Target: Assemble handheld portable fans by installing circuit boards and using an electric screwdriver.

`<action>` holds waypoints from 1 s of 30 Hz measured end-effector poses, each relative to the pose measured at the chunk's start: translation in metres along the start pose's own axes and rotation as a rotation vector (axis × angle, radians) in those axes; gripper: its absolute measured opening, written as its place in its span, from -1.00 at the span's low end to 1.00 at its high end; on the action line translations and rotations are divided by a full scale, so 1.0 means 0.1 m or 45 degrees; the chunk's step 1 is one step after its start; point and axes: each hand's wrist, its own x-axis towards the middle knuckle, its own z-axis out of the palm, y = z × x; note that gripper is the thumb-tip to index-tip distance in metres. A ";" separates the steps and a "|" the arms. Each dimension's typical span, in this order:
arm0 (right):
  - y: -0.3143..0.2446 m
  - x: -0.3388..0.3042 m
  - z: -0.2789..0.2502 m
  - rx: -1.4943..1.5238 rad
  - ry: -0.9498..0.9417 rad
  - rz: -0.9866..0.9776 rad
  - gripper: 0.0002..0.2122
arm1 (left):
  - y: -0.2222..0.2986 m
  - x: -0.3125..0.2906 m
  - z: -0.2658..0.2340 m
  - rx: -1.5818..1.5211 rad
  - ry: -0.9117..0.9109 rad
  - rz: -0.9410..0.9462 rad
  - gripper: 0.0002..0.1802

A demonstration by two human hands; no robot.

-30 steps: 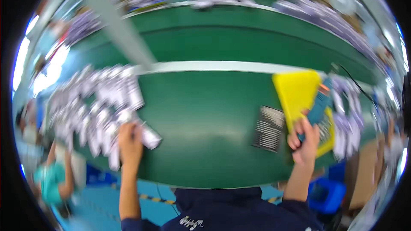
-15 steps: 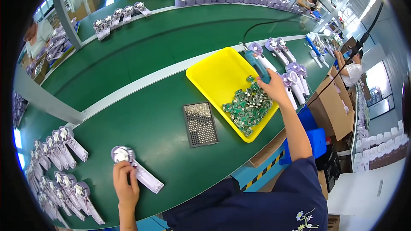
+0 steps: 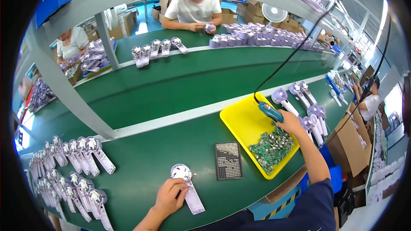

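Note:
My left hand (image 3: 170,196) is closed, its thumb and fingertips pinched at the neck of a lilac handheld fan (image 3: 195,199). The fan lies on the green bench with its round head away from me and white parts showing inside. What exactly sits between the fingertips is too small to make out. My right hand (image 3: 291,122) grips a teal electric screwdriver (image 3: 269,112), held over the yellow tray (image 3: 234,115) with its black cord rising from the far end. Green circuit boards (image 3: 269,152) are heaped in the tray. Left of it lies a black tray of small screws (image 3: 228,161).
Rows of similar fans (image 3: 92,156) lie on the left, and more fans (image 3: 314,117) to the right of the yellow tray. A grey metal post (image 3: 70,90) rises at the bench's far edge. Across a green conveyor (image 3: 180,85), a person (image 3: 195,13) handles a lilac part.
My view has shifted, so the scene sits lower and farther right. The fan and my left hand are closer to the screw tray. My right hand still holds the screwdriver over the yellow tray.

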 end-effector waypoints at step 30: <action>-2.99 -1.65 0.59 2.044 -0.662 -0.080 -0.82 | 0.06 -0.13 -0.05 -0.938 0.127 -0.275 -0.52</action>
